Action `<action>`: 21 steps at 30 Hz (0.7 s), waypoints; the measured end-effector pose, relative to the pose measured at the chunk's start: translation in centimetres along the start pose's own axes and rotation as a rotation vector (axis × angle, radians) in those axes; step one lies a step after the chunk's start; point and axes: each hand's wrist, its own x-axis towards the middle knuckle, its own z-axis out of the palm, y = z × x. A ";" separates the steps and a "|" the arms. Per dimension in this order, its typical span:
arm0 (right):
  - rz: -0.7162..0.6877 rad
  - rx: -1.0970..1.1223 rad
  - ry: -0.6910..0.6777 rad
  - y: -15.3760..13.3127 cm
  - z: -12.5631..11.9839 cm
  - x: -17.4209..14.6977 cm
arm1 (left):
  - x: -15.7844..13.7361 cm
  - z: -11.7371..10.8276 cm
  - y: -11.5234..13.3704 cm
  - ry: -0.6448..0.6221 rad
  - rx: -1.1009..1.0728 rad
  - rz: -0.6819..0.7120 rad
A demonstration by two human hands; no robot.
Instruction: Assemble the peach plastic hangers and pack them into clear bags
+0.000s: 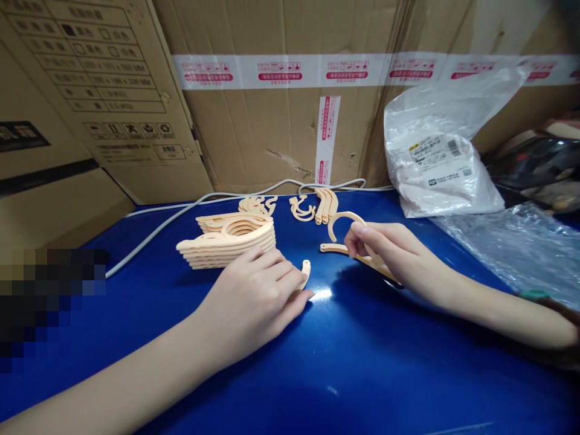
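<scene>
Our left hand (265,290) pinches one curved piece (306,266), partly hidden; our right hand (385,244) pinches one cream hook (345,214), with one long slat (334,248) beneath, though we cannot tell whether that is gripped too. Outward, we count one stack of hangers (226,246) just behind the left hand and three small groups of parts (326,205). The blue counter (294,386) spreads wide toward us; cardboard boxes (272,133) wall its back edge.

Pale peach hanger pieces (229,249) — blue tabletop (317,368) — red-printed white tape (312,71).
</scene>
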 end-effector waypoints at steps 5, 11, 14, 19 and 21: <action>0.118 0.308 -0.165 0.1 1.2 0.1 | 0.2 -0.2 0.1 0.017 0.024 0.015; 0.219 0.503 -0.237 0.5 2.1 0.3 | 0.4 -0.4 0.5 0.012 0.041 -0.057; 0.230 0.517 -0.220 0.8 2.1 0.4 | 0.6 -0.4 0.6 -0.013 0.047 -0.050; 0.215 0.529 -0.227 1.5 1.9 0.3 | 0.7 -0.1 0.6 -0.106 -0.071 -0.130; 0.224 0.537 -0.230 1.6 1.8 0.3 | 0.6 -0.1 0.5 -0.142 -0.109 -0.166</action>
